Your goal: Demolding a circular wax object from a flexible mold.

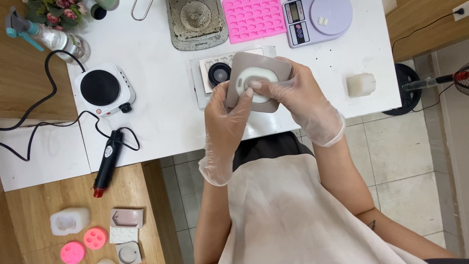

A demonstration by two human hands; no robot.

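Both hands wear clear gloves and hold one grey square mould (254, 80) just above the near edge of the white counter (161, 102). The left hand (225, 124) grips the mould's lower left side, fingers (246, 95) clamped on it with the thumb pressing the white oval piece (261, 80) seated in its middle. The right hand (300, 98) wraps the right edge, fingers closed on the mould, fingertips touching the same white piece.

Under the mould lies one clear tray (205, 83) with one black round jar (219, 74) on it, just beside the mould's left edge. Farther back stand one dirty grey mould (196, 22), one pink sheet mould (254, 18) and one scale (317, 19) with a lilac pan. One white wax block (360, 84) sits alone near the counter's right edge, well apart from the hands. At the left are one hot plate (102, 89) and one heat gun (107, 164) that overhangs the near edge; one spray bottle (46, 36) lies at the far left.

On the low wooden shelf (49, 195) lie two pink round moulds (84, 244), one white mould (70, 221) and three grey ones (127, 217).

Bare counter lies between hot plate and tray, and to the right of the hands.
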